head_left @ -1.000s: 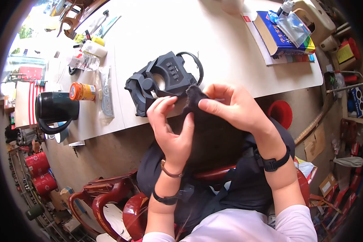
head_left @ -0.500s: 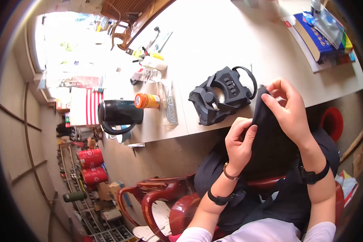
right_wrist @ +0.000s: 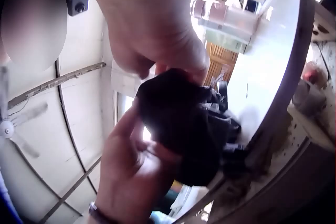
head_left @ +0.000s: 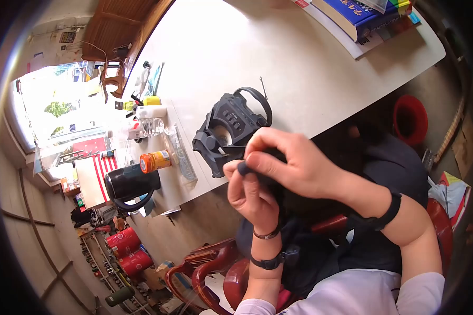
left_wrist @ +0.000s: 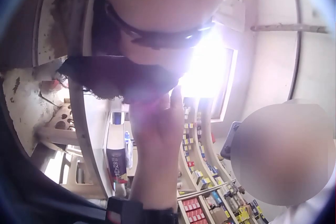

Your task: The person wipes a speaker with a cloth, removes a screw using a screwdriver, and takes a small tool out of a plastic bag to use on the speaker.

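The right hand [head_left: 294, 163] bends its thumb and fingers together in a pinch on a black cloth [right_wrist: 176, 108]. The left hand [head_left: 253, 199], just beside and partly below it, pinches the same cloth between curled fingers and thumb. The cloth is held up between the two hands, near the edge of the white desk [head_left: 310, 89]. Just beyond them on the desk sits a black device [head_left: 230, 123] with a handle; farther left stand a jar [head_left: 156, 161] and a kettle [head_left: 134, 184].
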`<action>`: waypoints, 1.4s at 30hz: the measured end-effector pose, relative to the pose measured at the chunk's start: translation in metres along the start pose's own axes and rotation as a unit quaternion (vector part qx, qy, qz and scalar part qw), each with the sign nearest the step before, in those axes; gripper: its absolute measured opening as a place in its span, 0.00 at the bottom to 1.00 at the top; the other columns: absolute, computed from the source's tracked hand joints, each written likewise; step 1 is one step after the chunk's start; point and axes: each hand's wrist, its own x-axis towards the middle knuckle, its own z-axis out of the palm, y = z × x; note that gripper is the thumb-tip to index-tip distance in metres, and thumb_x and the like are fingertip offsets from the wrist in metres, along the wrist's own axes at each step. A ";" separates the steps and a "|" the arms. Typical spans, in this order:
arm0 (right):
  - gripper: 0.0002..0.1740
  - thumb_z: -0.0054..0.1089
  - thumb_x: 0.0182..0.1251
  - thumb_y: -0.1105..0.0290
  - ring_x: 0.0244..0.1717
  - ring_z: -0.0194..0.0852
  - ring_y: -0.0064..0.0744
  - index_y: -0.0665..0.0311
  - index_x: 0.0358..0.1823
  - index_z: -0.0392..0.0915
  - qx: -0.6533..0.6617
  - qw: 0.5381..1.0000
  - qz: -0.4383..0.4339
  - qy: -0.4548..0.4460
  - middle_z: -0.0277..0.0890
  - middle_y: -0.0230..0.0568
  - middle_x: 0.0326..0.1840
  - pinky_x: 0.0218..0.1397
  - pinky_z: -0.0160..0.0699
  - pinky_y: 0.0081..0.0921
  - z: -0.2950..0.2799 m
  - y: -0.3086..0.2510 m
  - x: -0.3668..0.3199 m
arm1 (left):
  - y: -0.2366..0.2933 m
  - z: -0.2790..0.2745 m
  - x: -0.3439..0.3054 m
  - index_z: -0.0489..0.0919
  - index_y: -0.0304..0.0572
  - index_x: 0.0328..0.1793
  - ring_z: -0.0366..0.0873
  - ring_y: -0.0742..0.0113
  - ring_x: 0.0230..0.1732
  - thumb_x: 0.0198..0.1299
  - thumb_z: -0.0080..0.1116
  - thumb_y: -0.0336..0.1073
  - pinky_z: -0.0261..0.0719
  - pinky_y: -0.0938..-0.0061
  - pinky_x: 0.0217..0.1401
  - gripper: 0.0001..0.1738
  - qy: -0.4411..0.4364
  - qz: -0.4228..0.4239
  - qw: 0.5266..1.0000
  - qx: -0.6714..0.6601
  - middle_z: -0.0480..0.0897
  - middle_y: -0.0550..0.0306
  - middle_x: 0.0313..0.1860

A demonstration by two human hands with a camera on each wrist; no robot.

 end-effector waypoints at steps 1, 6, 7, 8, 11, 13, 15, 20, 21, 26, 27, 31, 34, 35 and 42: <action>0.15 0.64 0.71 0.61 0.46 0.78 0.31 0.67 0.47 0.77 0.012 1.000 -0.015 0.012 0.80 0.41 0.42 0.54 0.76 0.28 0.009 0.008 -0.002 | 0.000 -0.002 0.001 0.83 0.29 0.48 0.74 0.69 0.51 0.71 0.57 0.30 0.72 0.75 0.57 0.10 0.021 -0.012 1.000 0.005 0.74 0.58 0.49; 0.16 0.66 0.69 0.62 0.45 0.79 0.31 0.68 0.46 0.78 0.021 0.997 0.051 0.059 0.81 0.43 0.42 0.53 0.77 0.29 0.017 0.018 -0.002 | -0.008 -0.016 0.004 0.78 0.31 0.60 0.81 0.61 0.57 0.76 0.46 0.35 0.79 0.65 0.64 0.17 -0.005 0.002 1.000 -0.001 0.82 0.50 0.57; 0.15 0.65 0.69 0.64 0.43 0.80 0.31 0.68 0.46 0.78 0.030 0.996 0.068 0.047 0.82 0.43 0.40 0.51 0.78 0.29 0.017 0.018 -0.003 | -0.008 -0.016 0.004 0.78 0.30 0.59 0.81 0.61 0.57 0.75 0.47 0.34 0.79 0.66 0.64 0.16 0.003 0.024 0.999 0.048 0.81 0.51 0.57; 0.14 0.65 0.70 0.65 0.41 0.80 0.31 0.69 0.46 0.78 0.039 0.995 0.085 0.034 0.82 0.43 0.39 0.48 0.79 0.29 0.018 0.017 -0.004 | -0.008 -0.015 0.003 0.79 0.29 0.58 0.80 0.62 0.56 0.75 0.47 0.34 0.78 0.66 0.63 0.16 0.011 0.047 0.994 0.096 0.80 0.52 0.58; 0.11 0.60 0.72 0.68 0.38 0.83 0.42 0.69 0.46 0.76 0.055 0.993 0.074 0.074 0.82 0.51 0.37 0.43 0.79 0.33 0.042 0.026 -0.016 | -0.002 -0.006 0.000 0.82 0.31 0.42 0.72 0.70 0.54 0.66 0.55 0.35 0.71 0.72 0.60 0.12 0.092 0.074 0.982 0.151 0.71 0.59 0.54; 0.10 0.60 0.71 0.69 0.41 0.80 0.56 0.68 0.44 0.74 -0.001 0.990 0.039 0.139 0.79 0.54 0.39 0.45 0.78 0.41 0.054 0.027 -0.020 | -0.005 -0.008 0.002 0.81 0.32 0.41 0.73 0.70 0.52 0.66 0.55 0.36 0.72 0.73 0.57 0.12 0.111 0.108 0.968 0.199 0.72 0.60 0.53; 0.09 0.59 0.71 0.69 0.43 0.78 0.58 0.68 0.44 0.73 -0.024 0.988 0.015 0.154 0.78 0.55 0.42 0.46 0.77 0.43 0.051 0.026 -0.021 | -0.007 -0.006 0.008 0.82 0.29 0.40 0.76 0.69 0.50 0.67 0.55 0.37 0.75 0.73 0.53 0.14 0.121 0.132 0.961 0.209 0.73 0.58 0.56; 0.09 0.59 0.72 0.70 0.41 0.79 0.58 0.69 0.43 0.73 -0.041 0.981 0.003 0.188 0.78 0.54 0.42 0.43 0.77 0.42 0.042 0.023 -0.016 | 0.006 0.018 0.011 0.82 0.22 0.38 0.83 0.63 0.48 0.70 0.51 0.35 0.81 0.70 0.50 0.18 0.077 0.061 0.983 0.158 0.73 0.52 0.68; 0.09 0.60 0.71 0.70 0.40 0.80 0.57 0.69 0.43 0.73 -0.025 0.980 0.012 0.199 0.78 0.54 0.42 0.42 0.77 0.42 0.040 0.021 -0.015 | 0.007 0.021 0.015 0.82 0.20 0.37 0.85 0.61 0.48 0.71 0.50 0.34 0.83 0.69 0.49 0.20 0.066 0.052 0.983 0.161 0.72 0.50 0.72; 0.11 0.60 0.71 0.67 0.43 0.80 0.61 0.69 0.44 0.72 -0.048 0.980 0.015 0.192 0.80 0.55 0.43 0.43 0.79 0.47 0.022 0.016 -0.006 | 0.011 0.029 0.043 0.83 0.18 0.34 0.79 0.51 0.66 0.69 0.50 0.29 0.77 0.61 0.68 0.17 0.014 0.096 0.968 0.233 0.70 0.37 0.74; 0.11 0.61 0.71 0.68 0.43 0.80 0.61 0.69 0.43 0.73 -0.053 0.976 -0.004 0.210 0.80 0.55 0.41 0.43 0.79 0.47 0.019 0.016 -0.003 | 0.014 0.031 0.050 0.83 0.17 0.32 0.77 0.49 0.69 0.67 0.52 0.24 0.74 0.59 0.71 0.14 -0.016 0.102 0.961 0.256 0.70 0.37 0.75; 0.11 0.64 0.69 0.69 0.39 0.83 0.57 0.70 0.44 0.75 -0.063 0.973 0.017 0.222 0.82 0.56 0.37 0.43 0.80 0.43 0.009 0.019 0.004 | 0.007 0.012 0.072 0.87 0.28 0.33 0.74 0.46 0.71 0.59 0.65 0.24 0.67 0.55 0.76 0.05 -0.112 0.167 0.916 0.348 0.75 0.37 0.72; 0.12 0.65 0.68 0.69 0.38 0.85 0.51 0.70 0.44 0.75 -0.055 0.969 0.042 0.236 0.83 0.53 0.36 0.43 0.81 0.39 0.009 0.027 0.005 | -0.002 0.005 0.071 0.88 0.32 0.34 0.75 0.46 0.71 0.56 0.68 0.26 0.66 0.55 0.77 0.03 -0.116 0.201 0.895 0.381 0.76 0.37 0.71; 0.12 0.65 0.68 0.69 0.38 0.85 0.51 0.70 0.44 0.75 -0.061 0.970 0.050 0.229 0.83 0.53 0.36 0.43 0.81 0.39 0.010 0.030 0.005 | -0.002 0.002 0.071 0.89 0.33 0.33 0.75 0.46 0.71 0.56 0.69 0.26 0.65 0.56 0.78 0.03 -0.121 0.227 0.874 0.412 0.76 0.37 0.71; 0.13 0.65 0.70 0.66 0.36 0.80 0.28 0.71 0.42 0.76 -0.061 0.960 0.048 0.271 0.81 0.42 0.34 0.43 0.81 0.28 0.001 0.038 0.012 | -0.005 -0.027 0.094 0.71 0.35 0.59 0.66 0.37 0.76 0.50 0.79 0.39 0.58 0.50 0.80 0.35 -0.060 0.199 0.909 0.363 0.66 0.34 0.76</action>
